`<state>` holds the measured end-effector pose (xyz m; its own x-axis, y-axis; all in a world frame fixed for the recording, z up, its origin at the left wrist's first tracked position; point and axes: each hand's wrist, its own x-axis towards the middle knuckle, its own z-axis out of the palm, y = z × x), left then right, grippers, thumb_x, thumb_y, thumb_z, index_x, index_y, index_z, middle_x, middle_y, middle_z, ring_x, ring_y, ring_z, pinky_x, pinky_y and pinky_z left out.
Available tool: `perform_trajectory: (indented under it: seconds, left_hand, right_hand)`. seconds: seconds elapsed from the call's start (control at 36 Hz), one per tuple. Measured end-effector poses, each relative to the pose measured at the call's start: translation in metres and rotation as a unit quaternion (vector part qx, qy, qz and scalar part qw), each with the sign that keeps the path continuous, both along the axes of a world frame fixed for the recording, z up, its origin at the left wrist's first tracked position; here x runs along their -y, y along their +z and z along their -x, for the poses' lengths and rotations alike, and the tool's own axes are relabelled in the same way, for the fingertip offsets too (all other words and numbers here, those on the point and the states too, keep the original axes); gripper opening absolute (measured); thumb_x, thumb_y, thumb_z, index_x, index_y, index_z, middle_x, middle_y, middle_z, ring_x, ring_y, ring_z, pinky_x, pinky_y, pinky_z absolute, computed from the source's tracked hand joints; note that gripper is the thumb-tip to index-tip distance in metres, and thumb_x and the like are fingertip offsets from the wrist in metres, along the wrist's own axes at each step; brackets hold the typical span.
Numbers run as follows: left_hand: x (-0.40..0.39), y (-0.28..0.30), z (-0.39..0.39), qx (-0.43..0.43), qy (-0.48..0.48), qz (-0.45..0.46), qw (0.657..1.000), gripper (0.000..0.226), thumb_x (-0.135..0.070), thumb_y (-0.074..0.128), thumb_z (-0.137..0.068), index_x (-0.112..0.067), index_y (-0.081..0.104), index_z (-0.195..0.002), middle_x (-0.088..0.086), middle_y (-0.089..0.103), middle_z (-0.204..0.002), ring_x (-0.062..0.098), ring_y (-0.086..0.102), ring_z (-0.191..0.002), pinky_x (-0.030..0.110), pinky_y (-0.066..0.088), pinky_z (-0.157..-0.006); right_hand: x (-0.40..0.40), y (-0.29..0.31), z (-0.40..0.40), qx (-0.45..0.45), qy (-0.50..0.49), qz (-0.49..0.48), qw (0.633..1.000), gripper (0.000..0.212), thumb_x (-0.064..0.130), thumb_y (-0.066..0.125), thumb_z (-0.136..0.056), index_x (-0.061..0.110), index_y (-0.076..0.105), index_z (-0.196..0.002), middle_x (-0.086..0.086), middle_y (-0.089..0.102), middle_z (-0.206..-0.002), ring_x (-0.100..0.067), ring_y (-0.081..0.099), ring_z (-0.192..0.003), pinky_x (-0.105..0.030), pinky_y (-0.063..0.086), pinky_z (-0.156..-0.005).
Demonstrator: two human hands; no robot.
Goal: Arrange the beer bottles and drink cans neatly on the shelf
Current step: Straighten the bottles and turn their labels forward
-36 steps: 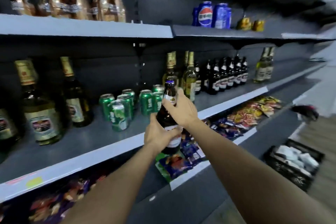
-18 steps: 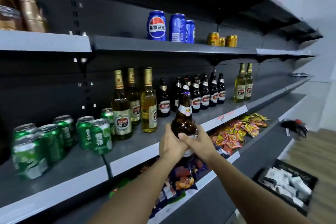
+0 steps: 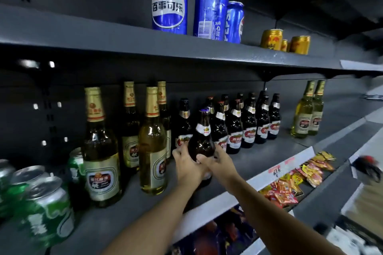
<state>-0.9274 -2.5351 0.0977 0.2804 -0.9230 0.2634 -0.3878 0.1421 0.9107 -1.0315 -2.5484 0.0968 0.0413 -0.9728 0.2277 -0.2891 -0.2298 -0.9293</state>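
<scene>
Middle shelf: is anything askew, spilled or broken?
Nothing spilled or broken. Only the brown glass beer bottle gripped by both hands stands ahead of the dark bottle row, not yet lined up.

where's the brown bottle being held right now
The brown bottle is centre frame, gripped by the left hand and right hand, between the gold-foil bottles and the dark bottles.
</scene>
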Motion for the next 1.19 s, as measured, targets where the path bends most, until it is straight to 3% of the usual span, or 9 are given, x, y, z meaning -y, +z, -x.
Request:
perform_trajectory:
  seconds: [0.11, 0.28, 0.36, 0.42, 0.5, 0.64, 0.89, 1.06, 1.19]
  left_hand:
    - [0.027, -0.005, -0.004, 0.004, 0.026, -0.002, 1.000, 0.092, -0.035, 0.083, -0.070, -0.017, 0.033, -0.146, 0.010, 0.035, -0.135, 0.028, 0.048, -0.120, 0.027, 0.039, -0.089]
    - [0.051, -0.008, 0.003, 0.026, 0.072, 0.000, 0.997, 0.093, -0.039, 0.081, -0.071, -0.013, 0.032, -0.145, 0.013, 0.032, -0.137, 0.035, 0.053, -0.114, 0.038, 0.048, -0.091]
    - [0.056, -0.010, 0.008, 0.041, 0.089, -0.003, 0.995, 0.089, -0.035, 0.078, -0.076, -0.014, 0.028, -0.146, 0.012, 0.030, -0.138, 0.035, 0.053, -0.114, 0.038, 0.047, -0.090]
    - [0.056, -0.014, 0.010, 0.049, 0.086, -0.002, 0.995, 0.088, -0.031, 0.076, -0.079, -0.015, 0.024, -0.148, 0.010, 0.030, -0.137, 0.031, 0.052, -0.116, 0.033, 0.045, -0.088]
    - [0.052, -0.025, 0.009, 0.069, 0.070, -0.014, 0.995, 0.089, -0.023, 0.077, -0.077, -0.015, 0.023, -0.148, 0.007, 0.033, -0.137, 0.025, 0.046, -0.122, 0.023, 0.038, -0.089]
    - [0.048, -0.033, 0.011, 0.098, 0.120, -0.018, 0.988, 0.068, -0.025, 0.066, -0.082, -0.016, 0.035, -0.142, 0.007, 0.046, -0.139, 0.026, 0.052, -0.121, 0.037, 0.046, -0.096]
    - [0.063, -0.038, 0.012, 0.097, 0.151, -0.017, 0.984, 0.062, -0.012, 0.063, -0.084, -0.016, 0.040, -0.142, 0.005, 0.052, -0.136, 0.025, 0.053, -0.121, 0.035, 0.043, -0.101]
    - [0.057, -0.036, 0.019, 0.131, 0.167, -0.034, 0.977, 0.061, -0.016, 0.058, -0.090, -0.017, 0.032, -0.145, 0.007, 0.054, -0.134, 0.024, 0.055, -0.119, 0.035, 0.045, -0.097]
    - [0.019, -0.034, 0.020, 0.218, 0.191, -0.050, 0.956, 0.057, -0.020, 0.060, -0.090, -0.021, 0.035, -0.142, 0.002, 0.046, -0.136, 0.025, 0.053, -0.120, 0.037, 0.047, -0.093]
  right_hand:
    - [0.039, -0.011, -0.003, -0.006, 0.034, -0.006, 0.999, 0.067, 0.056, 0.073, -0.057, 0.029, 0.059, -0.117, 0.006, 0.072, -0.104, -0.012, 0.068, -0.098, -0.044, 0.054, -0.091]
    - [0.070, -0.010, -0.001, -0.017, 0.063, -0.011, 0.998, 0.052, 0.035, 0.076, -0.076, 0.024, 0.056, -0.123, 0.004, 0.072, -0.104, -0.016, 0.068, -0.098, -0.046, 0.052, -0.093]
    - [0.077, -0.009, 0.002, -0.046, 0.075, -0.019, 0.996, 0.051, 0.042, 0.075, -0.074, 0.027, 0.054, -0.118, 0.003, 0.071, -0.093, -0.020, 0.068, -0.086, -0.048, 0.054, -0.087]
    - [0.079, -0.011, 0.003, -0.065, 0.074, -0.001, 0.995, 0.058, 0.052, 0.073, -0.069, 0.029, 0.052, -0.118, 0.007, 0.069, -0.098, -0.018, 0.067, -0.093, -0.046, 0.053, -0.089]
    - [0.077, -0.020, 0.007, -0.099, 0.081, 0.034, 0.991, 0.059, 0.038, 0.072, -0.082, 0.021, 0.044, -0.131, 0.009, 0.061, -0.109, -0.013, 0.058, -0.105, -0.037, 0.046, -0.095]
    - [0.076, -0.042, 0.007, -0.085, 0.085, 0.026, 0.992, 0.074, 0.031, 0.072, -0.083, 0.026, 0.032, -0.144, 0.007, 0.064, -0.119, -0.015, 0.059, -0.114, -0.036, 0.046, -0.097]
    - [0.078, -0.049, 0.002, -0.106, 0.049, 0.050, 0.992, 0.065, 0.036, 0.061, -0.092, 0.027, 0.028, -0.147, 0.007, 0.060, -0.125, -0.013, 0.057, -0.114, -0.023, 0.037, -0.080]
    - [0.081, -0.053, 0.000, -0.143, 0.033, 0.073, 0.986, 0.064, 0.038, 0.057, -0.093, 0.023, 0.027, -0.148, 0.001, 0.057, -0.131, -0.020, 0.056, -0.117, -0.031, 0.045, -0.087]
    - [0.079, -0.055, -0.001, -0.133, 0.023, 0.118, 0.984, 0.065, 0.037, 0.060, -0.090, 0.013, 0.033, -0.144, -0.013, 0.050, -0.137, -0.032, 0.047, -0.125, -0.044, 0.045, -0.093]
